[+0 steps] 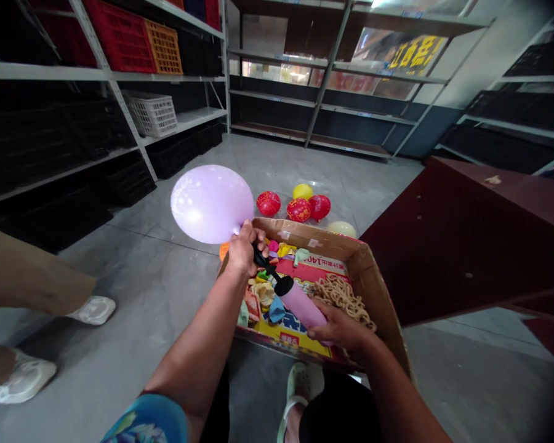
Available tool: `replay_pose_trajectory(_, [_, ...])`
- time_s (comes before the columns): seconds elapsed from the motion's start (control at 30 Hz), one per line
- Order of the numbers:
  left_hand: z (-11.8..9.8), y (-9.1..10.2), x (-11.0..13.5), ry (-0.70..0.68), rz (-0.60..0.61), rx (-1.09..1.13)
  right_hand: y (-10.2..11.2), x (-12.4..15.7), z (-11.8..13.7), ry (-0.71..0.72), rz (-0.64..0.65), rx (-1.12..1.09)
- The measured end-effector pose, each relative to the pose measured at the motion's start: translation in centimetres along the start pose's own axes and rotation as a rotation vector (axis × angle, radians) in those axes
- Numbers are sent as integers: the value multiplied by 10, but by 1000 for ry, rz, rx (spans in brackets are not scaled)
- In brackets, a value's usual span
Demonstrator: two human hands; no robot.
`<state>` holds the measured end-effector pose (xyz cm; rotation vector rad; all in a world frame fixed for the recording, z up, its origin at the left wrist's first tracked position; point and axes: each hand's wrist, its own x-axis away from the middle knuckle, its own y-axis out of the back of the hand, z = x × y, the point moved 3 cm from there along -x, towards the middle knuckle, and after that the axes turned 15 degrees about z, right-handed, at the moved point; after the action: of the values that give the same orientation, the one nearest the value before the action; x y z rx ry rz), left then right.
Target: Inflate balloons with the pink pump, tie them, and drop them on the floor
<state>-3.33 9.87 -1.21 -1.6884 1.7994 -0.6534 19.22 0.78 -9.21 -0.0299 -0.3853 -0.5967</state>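
Head view: my left hand is closed on the neck of the lilac balloon, pinching it onto the black nozzle of the pink pump. The balloon swells up and left from that hand, past the far-left corner of the cardboard box. The pump's long axis slants down-right to my right hand, which is wrapped around its lower end above the box's near edge.
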Motion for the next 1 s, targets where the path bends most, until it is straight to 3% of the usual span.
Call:
replay_pose_trajectory(0.13, [-18, 11, -5, -72, -24, 35, 11, 24, -12, -98, 48, -127])
replay_pose_trajectory(0.27, [-22, 15, -6, -73, -36, 63, 9, 32, -11, -110, 56, -194])
replay_pose_trajectory(0.5, [4, 7, -1, 29, -22, 74, -9, 2, 14, 17, 21, -97])
replay_pose_trajectory(0.7, [21, -3, 4, 94, -1, 5, -15, -17, 15, 75, -24, -103])
replay_pose_trajectory(0.83, [12, 0, 1, 39, -5, 10, -10, -12, 6, 57, -8, -109])
replay_pose_trajectory(1.0, [-10, 14, -6, -48, -29, 33, 2, 14, -5, -71, 10, -160])
